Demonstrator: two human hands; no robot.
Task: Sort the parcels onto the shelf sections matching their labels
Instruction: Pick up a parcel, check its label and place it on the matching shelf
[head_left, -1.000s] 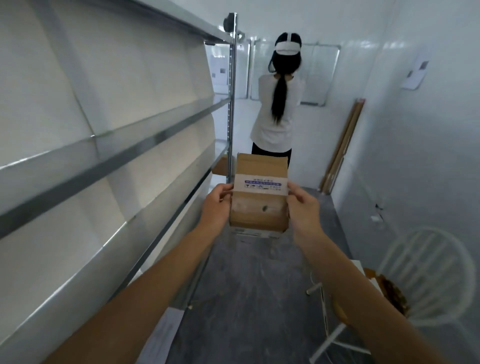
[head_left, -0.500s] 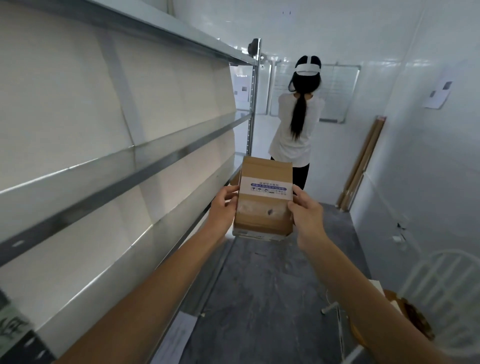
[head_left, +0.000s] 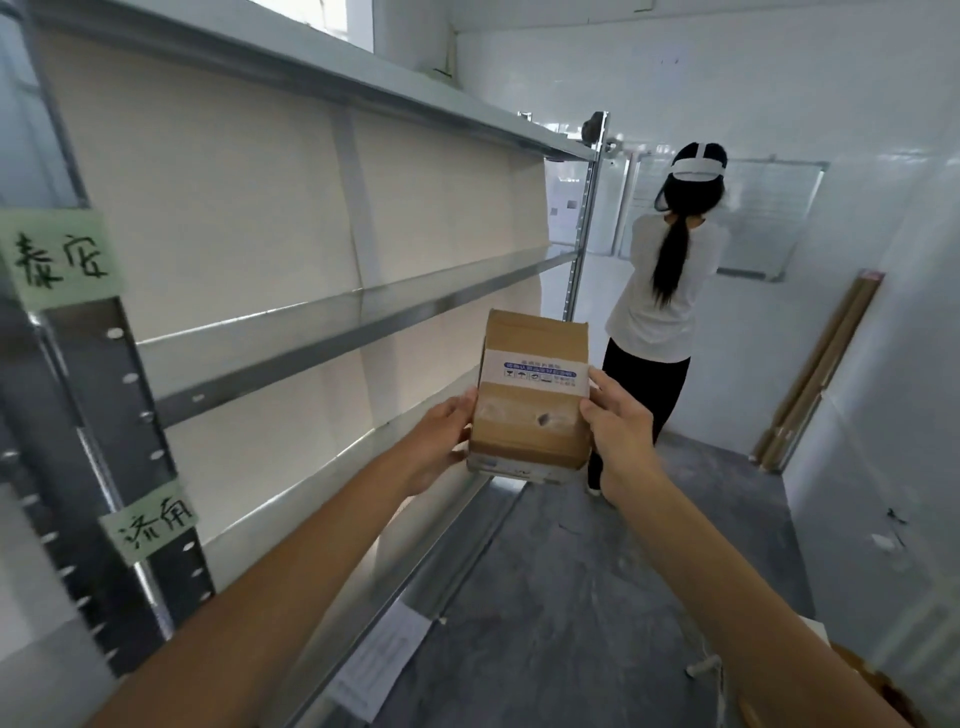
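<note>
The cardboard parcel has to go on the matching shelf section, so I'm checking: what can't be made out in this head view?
- Cardboard parcel: the white label print is too small and blurred to read.
- Parcel's back and underside: turned away; left hand and right hand cover its side edges.
- Upper green tag: smeared by motion blur.
- Lower green tag: likewise blurred.
- Paper on the bottom shelf: too faint.

I stand in a narrow aisle with a mottled grey concrete floor (head_left: 561, 597). White glossy walls (head_left: 883, 364) enclose my right side and the far end. A wall-mounted whiteboard with a metal frame (head_left: 769, 218) hangs on the far wall. Long brown cardboard tubes (head_left: 815, 369) lean upright in the right corner. A small high window (head_left: 358, 21) admits daylight at upper left.
</note>
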